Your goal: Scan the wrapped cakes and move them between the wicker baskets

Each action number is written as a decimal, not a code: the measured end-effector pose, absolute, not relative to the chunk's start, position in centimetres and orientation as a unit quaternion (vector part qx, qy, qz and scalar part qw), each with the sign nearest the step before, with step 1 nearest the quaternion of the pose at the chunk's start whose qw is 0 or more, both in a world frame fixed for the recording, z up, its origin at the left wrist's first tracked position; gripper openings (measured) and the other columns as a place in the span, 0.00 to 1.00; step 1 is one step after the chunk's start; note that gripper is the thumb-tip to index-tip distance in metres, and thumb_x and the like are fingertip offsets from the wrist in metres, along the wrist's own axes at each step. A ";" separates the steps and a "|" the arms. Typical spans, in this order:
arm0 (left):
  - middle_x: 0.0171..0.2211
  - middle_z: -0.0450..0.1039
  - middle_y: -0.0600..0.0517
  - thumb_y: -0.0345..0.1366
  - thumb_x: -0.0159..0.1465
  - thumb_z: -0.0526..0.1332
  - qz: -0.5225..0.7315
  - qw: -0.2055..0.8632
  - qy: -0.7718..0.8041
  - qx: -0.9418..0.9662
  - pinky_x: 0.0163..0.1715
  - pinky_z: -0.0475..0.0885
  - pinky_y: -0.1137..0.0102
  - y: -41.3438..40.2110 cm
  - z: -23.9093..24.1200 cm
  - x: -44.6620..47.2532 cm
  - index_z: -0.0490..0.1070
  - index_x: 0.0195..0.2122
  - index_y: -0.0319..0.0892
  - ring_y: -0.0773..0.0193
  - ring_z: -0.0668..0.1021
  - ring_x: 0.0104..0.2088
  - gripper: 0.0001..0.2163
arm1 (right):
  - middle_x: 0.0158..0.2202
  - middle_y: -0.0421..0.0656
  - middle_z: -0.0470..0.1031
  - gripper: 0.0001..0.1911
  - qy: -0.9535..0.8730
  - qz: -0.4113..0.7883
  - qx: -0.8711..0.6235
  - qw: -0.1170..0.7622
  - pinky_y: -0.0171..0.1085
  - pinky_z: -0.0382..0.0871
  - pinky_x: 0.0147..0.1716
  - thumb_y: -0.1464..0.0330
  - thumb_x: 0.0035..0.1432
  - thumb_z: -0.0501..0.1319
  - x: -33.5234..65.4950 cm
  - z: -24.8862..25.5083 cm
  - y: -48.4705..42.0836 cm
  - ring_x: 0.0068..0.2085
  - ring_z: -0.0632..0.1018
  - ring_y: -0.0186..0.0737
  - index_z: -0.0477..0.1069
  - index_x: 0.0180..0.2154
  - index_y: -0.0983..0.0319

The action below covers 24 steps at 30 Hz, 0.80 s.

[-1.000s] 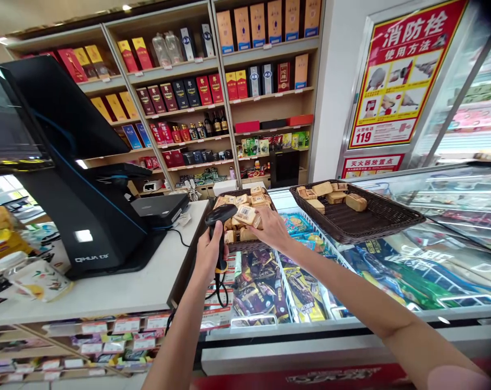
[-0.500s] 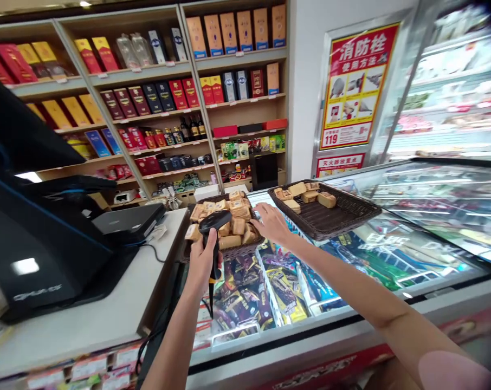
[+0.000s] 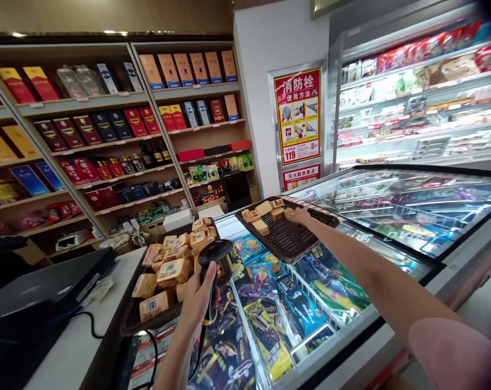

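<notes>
My left hand (image 3: 196, 298) is wrapped round the handle of a black barcode scanner (image 3: 214, 253), held upright in front of a dark wicker basket (image 3: 128, 324) piled with tan, barcoded snack packets (image 3: 172, 271). My right hand (image 3: 299, 215) reaches far forward into a second dark wicker basket (image 3: 288, 241). That basket holds only a few of the same packets (image 3: 264, 210) at its far end. The right fingers curl on one tan packet (image 3: 288, 212) beside those. Both baskets rest on the glass top of a chest freezer (image 3: 392, 222).
A white counter (image 3: 75, 355) at the left carries a black register base (image 3: 42, 284) and its cable. Under the glass lie ice-cream packs (image 3: 270, 303). Shelves of boxed bottles (image 3: 107, 130) fill the back wall. A red poster (image 3: 298, 116) and an open chiller (image 3: 412, 108) stand at the right.
The view has swung right, pushing the register almost out of sight. My right hand left the full basket and travelled to the far end of the right basket. The left hand kept the scanner.
</notes>
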<state>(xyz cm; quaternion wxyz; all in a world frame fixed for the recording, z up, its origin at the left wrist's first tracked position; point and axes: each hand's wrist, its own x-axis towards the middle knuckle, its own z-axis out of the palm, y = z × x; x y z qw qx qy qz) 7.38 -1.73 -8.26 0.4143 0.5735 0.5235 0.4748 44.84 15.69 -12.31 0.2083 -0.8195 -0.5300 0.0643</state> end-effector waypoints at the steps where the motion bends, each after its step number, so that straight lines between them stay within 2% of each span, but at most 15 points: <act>1: 0.11 0.65 0.57 0.65 0.55 0.61 0.470 0.418 0.527 0.572 0.13 0.61 0.76 -1.5 -8.3 7.3 0.68 0.32 0.43 0.68 0.66 0.12 0.26 | 0.51 0.62 0.70 0.20 -0.533 0.072 -0.817 0.207 0.50 0.64 0.51 0.62 0.63 0.61 44.9 -12.6 16.2 0.54 0.73 0.58 0.70 0.51 0.69; 5: 0.12 0.66 0.56 0.66 0.55 0.61 0.470 0.415 0.538 0.563 0.13 0.62 0.76 -1.2 -8.7 7.1 0.70 0.35 0.42 0.68 0.67 0.12 0.28 | 0.49 0.57 0.73 0.19 -0.559 0.095 -0.799 0.199 0.46 0.66 0.49 0.64 0.58 0.65 43.9 -14.2 17.3 0.51 0.75 0.55 0.71 0.49 0.66; 9: 0.12 0.66 0.56 0.66 0.56 0.60 0.470 0.421 0.535 0.562 0.14 0.61 0.76 -1.5 -8.6 6.7 0.70 0.35 0.42 0.68 0.67 0.13 0.28 | 0.50 0.54 0.74 0.27 -0.589 0.085 -0.780 0.194 0.40 0.66 0.49 0.66 0.52 0.70 43.5 -15.1 17.0 0.52 0.75 0.51 0.69 0.53 0.64; 15: 0.13 0.66 0.57 0.65 0.56 0.61 0.485 0.423 0.536 0.546 0.12 0.59 0.77 -3.1 -7.7 4.9 0.69 0.35 0.42 0.69 0.66 0.12 0.27 | 0.52 0.57 0.72 0.31 -0.583 0.022 -0.785 0.209 0.42 0.65 0.50 0.62 0.53 0.68 43.3 -12.7 14.8 0.54 0.73 0.54 0.63 0.54 0.67; 20: 0.13 0.66 0.57 0.65 0.56 0.60 0.496 0.432 0.530 0.535 0.13 0.61 0.77 -4.2 -7.3 3.8 0.67 0.35 0.42 0.69 0.67 0.13 0.27 | 0.52 0.51 0.71 0.28 -0.630 -0.089 -0.716 0.287 0.43 0.67 0.46 0.63 0.49 0.68 38.6 -10.6 9.9 0.52 0.73 0.54 0.61 0.50 0.60; 24: 0.13 0.65 0.58 0.66 0.54 0.61 0.510 0.431 0.520 0.532 0.12 0.60 0.76 -4.9 -7.6 3.7 0.67 0.34 0.43 0.69 0.67 0.13 0.28 | 0.48 0.49 0.72 0.22 -0.686 -0.125 -0.628 0.347 0.42 0.67 0.41 0.64 0.51 0.64 32.7 -10.0 5.6 0.49 0.74 0.52 0.61 0.47 0.59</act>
